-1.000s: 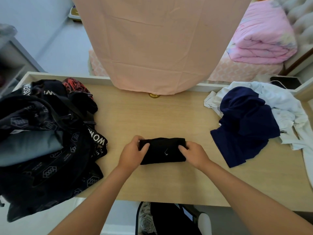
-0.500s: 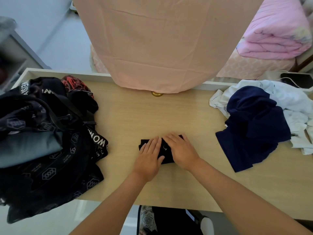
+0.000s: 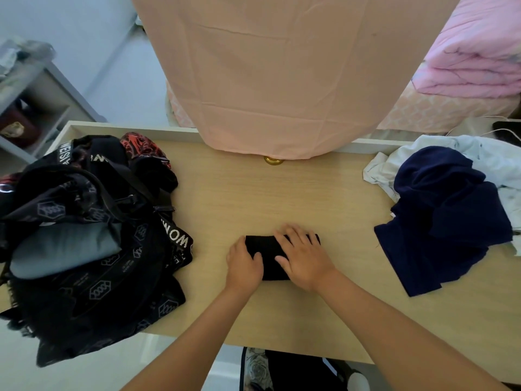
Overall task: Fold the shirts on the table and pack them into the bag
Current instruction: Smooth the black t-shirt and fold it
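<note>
The left hand [image 3: 244, 263] grips the folded black shirt [image 3: 266, 245] by its end. Just beside those fingers, the right hand [image 3: 304, 258] presses it flat, fingers straight.

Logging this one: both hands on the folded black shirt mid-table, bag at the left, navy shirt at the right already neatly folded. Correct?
Not quite. The head view shows the navy shirt lying crumpled and unfolded. The rest holds: left hand and right hand are on the folded black shirt, bag at the left.
</note>
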A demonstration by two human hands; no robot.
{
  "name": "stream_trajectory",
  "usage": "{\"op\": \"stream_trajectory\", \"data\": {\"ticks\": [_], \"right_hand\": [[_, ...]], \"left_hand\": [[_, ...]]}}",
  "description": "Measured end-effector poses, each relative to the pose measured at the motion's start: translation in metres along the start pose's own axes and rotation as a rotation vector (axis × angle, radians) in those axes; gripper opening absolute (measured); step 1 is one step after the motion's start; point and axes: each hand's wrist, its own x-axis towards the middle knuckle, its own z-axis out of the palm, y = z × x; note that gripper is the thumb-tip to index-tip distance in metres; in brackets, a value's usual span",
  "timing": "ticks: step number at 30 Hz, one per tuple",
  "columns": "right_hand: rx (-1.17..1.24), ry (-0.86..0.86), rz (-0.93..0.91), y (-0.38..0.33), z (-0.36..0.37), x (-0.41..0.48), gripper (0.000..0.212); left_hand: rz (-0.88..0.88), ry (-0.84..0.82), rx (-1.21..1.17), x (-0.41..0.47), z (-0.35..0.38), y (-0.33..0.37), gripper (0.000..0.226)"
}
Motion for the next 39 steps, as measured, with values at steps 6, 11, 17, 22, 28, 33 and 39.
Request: {"op": "stream_trajectory", "data": {"ticks": [6, 11, 17, 22, 28, 33, 39], "right_hand": [[0.009, -0.025, -0.028, -0.001, -0.001, -0.008, 0.076], [0.092, -0.052, -0.106, -0.003, -0.017, -0.01, 0.076], [0.195, -0.143, -0.157, -0.049, -0.059, -0.004, 0.084], [0.289, -0.111, -0.226, -0.119, -0.077, -0.004, 0.052], [0.307, -0.021, -0.313, -0.21, -0.088, 0.008, 0.058], [0.345, 0.021, -0.317, -0.261, -0.083, 0.031, 0.062], [0.505, 0.035, -0.297, -0.285, -0.079, 0.076, 0.062]], "left_hand": [[-0.347, -0.245, -0.241, 0.021, -0.021, 0.028, 0.046], [-0.144, -0.417, -0.202, 0.013, -0.045, 0.027, 0.021], [0.17, -0.394, -0.167, -0.02, -0.102, 0.006, 0.027], [0.308, -0.211, -0.158, -0.054, -0.163, -0.022, 0.032], [0.288, 0.339, 0.13, -0.085, -0.232, -0.092, 0.052], [0.102, 0.226, 0.62, -0.086, -0.283, -0.163, 0.072], [0.216, 0.002, 0.506, -0.067, -0.283, -0.16, 0.027]]}}
